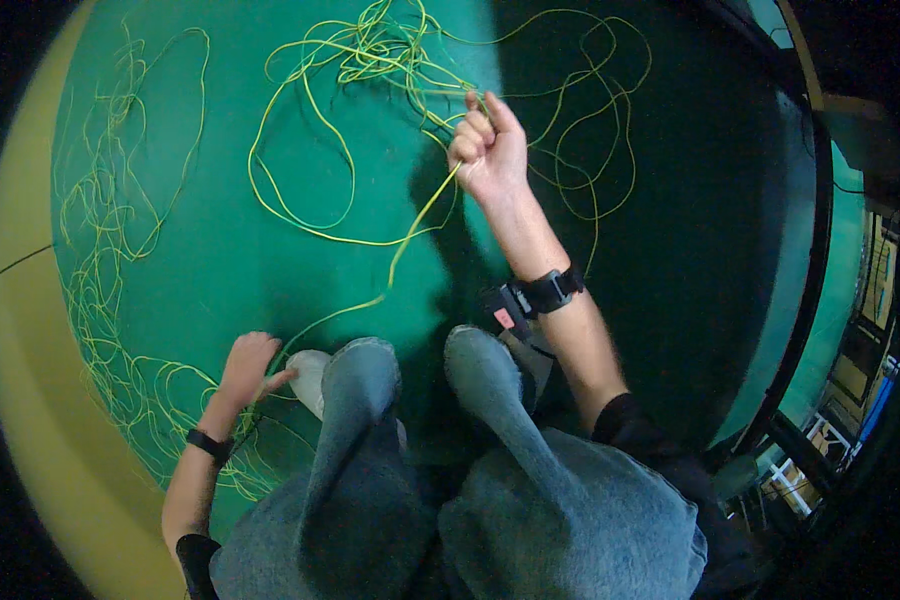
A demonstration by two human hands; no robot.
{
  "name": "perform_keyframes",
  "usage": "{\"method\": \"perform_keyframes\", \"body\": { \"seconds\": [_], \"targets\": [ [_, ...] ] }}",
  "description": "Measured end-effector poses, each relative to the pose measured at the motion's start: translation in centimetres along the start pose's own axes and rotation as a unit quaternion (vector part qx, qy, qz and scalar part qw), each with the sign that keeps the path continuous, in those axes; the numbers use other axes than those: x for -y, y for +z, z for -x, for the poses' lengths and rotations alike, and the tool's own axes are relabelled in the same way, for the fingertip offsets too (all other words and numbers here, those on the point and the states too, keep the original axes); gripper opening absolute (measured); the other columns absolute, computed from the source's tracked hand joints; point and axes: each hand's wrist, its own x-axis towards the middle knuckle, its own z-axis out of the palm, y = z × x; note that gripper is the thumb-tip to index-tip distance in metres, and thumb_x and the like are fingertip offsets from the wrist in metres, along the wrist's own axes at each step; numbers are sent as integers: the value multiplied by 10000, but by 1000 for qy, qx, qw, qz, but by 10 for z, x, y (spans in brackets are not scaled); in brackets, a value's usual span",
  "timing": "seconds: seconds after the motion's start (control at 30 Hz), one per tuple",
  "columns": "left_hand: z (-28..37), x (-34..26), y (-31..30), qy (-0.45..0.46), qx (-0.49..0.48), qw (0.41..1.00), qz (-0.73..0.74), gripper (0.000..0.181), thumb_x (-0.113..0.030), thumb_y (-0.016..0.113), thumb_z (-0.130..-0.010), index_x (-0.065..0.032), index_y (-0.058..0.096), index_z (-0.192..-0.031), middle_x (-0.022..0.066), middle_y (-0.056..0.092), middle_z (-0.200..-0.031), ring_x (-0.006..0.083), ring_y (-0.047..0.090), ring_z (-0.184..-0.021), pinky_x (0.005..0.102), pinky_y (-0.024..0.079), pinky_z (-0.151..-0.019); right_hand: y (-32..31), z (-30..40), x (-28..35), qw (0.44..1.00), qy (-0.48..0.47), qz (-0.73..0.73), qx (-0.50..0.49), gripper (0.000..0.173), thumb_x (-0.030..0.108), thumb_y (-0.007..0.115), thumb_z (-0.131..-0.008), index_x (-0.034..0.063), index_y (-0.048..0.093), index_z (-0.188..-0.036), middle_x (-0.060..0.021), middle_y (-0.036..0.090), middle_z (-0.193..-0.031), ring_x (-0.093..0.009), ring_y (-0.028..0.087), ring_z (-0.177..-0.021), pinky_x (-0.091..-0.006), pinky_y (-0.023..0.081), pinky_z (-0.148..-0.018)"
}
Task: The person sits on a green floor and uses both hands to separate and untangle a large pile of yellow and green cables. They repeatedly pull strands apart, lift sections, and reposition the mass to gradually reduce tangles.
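Note:
My right hand is raised over the green floor, its fingers curled around a thin yellow-green cable. From that hand the cable runs down to the left, towards my left hand, which is low beside my left shoe. The cable passes at the left palm and thumb; how firmly the fingers close on it cannot be told. Beyond my right hand lies a tangled heap of the same cable, with wide loops around it. Another long tangle spreads along the left side, down to my left wrist.
My knees in blue jeans and a pale shoe are close below the cable. A yellow surface borders the green floor on the left. Dark shadow covers the right part, where more loops lie. Frames and clutter stand at the far right.

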Motion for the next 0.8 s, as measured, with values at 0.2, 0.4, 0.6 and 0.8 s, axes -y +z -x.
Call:
{"method": "perform_keyframes", "body": {
  "seconds": [0.2,0.4,0.6,0.8],
  "targets": [
    [85,47,53,-127,62,989,34,324,-189,600,-740,-103,535,-1046,140,573,-845,338,544,-720,416,440,-606,6,-6,3,997,-27,62,21,167,202,452,-903,45,509,-909,54,195,-494,-62,175,-403,-219,152,-365],
    [204,143,78,-375,180,892,-177,315,-97,604,-701,-98,593,-1015,141,620,-795,334,595,-736,416,483,-598,-3,6,-23,996,60,12,66,202,206,418,-928,19,483,-969,41,250,-548,-62,232,-456,-206,206,-411],
    [203,160,32,-462,252,835,-159,323,-124,619,-707,-53,581,-1020,153,595,-955,315,564,-903,416,468,-764,-17,37,-88,981,123,148,15,185,205,418,-933,54,423,-1039,8,345,-629,-88,330,-538,-219,305,-482],
    [-24,25,-68,-126,-213,954,170,301,-153,503,-843,-1,544,-1099,134,593,-1033,249,573,-942,322,444,-820,-28,57,-113,862,109,490,72,207,226,384,-950,45,406,-1047,0,410,-635,-71,336,-525,-204,319,-473]
  ]
}}
